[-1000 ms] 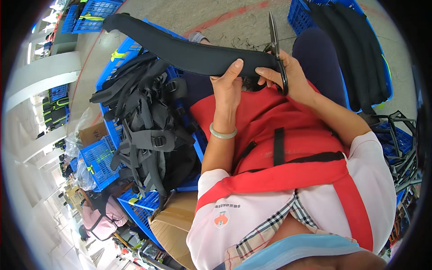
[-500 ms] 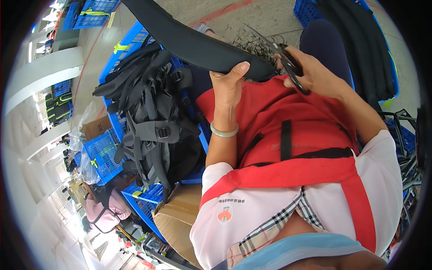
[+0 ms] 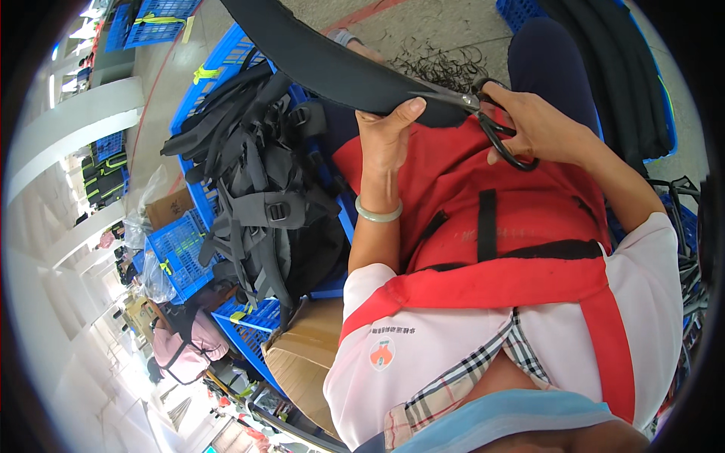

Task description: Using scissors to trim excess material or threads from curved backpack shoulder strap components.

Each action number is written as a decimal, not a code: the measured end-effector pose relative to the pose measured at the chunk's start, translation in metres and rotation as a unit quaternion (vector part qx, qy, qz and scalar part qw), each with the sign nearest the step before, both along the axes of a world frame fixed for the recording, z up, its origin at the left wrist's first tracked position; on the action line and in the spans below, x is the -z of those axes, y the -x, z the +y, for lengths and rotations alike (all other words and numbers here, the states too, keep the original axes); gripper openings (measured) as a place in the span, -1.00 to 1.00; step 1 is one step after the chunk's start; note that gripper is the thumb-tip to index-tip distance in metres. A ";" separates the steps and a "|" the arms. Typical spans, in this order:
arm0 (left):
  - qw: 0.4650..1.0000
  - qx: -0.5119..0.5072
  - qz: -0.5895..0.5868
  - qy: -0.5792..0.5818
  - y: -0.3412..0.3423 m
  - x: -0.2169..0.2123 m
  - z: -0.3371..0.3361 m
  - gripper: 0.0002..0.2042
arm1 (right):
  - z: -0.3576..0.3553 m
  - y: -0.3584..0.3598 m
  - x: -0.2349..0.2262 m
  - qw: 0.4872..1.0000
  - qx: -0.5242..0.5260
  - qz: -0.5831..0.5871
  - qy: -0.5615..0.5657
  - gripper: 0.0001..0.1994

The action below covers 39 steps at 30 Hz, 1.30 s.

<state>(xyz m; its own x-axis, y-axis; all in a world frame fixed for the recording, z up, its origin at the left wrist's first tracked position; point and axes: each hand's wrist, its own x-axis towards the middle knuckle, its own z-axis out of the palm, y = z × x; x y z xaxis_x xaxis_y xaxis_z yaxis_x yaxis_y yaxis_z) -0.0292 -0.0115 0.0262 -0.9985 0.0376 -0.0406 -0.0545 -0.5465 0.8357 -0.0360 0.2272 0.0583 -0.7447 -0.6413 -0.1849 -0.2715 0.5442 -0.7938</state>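
Note:
My left hand (image 3: 387,136) grips a long, curved black padded strap (image 3: 325,72) near its lower end, thumb on top and the other fingers hidden beneath. The strap runs up and left out of the picture. In my right hand (image 3: 540,124) is a pair of scissors (image 3: 495,136) with black handles, fingers through the loops. Their blades point left and lie at the strap's far edge, close to my left thumb. Whether the blades touch the strap, I cannot tell. Below the strap's end my red apron (image 3: 498,204) covers my lap.
On the left, a blue crate (image 3: 185,113) holds a heap of black straps with buckles (image 3: 264,204). Black padded pieces (image 3: 604,68) fill another blue crate at the upper right. Dark thread scraps (image 3: 445,68) litter the floor ahead. A cardboard box (image 3: 306,355) stands by my left side.
The scissors have swung down and left, from pointing up beside the strap to lying along its edge. The strap, still in my left hand, has shifted slightly right.

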 end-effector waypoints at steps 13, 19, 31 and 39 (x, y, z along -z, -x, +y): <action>0.999 0.022 0.007 -0.022 -0.005 0.004 0.000 -0.67 | -0.012 -0.002 0.017 0.998 0.054 -0.006 0.030 -0.54; 0.999 0.018 -0.003 -0.049 0.000 0.008 -0.014 -0.53 | -0.014 -0.003 0.011 0.998 0.053 -0.040 0.020 -0.55; 0.999 -0.007 -0.002 -0.049 -0.009 0.005 -0.005 -0.72 | -0.032 -0.004 0.028 0.995 0.052 0.086 0.027 -0.46; 0.998 -0.009 -0.006 -0.063 -0.013 0.009 -0.006 -0.72 | -0.034 -0.006 0.045 0.992 0.054 0.093 0.070 -0.66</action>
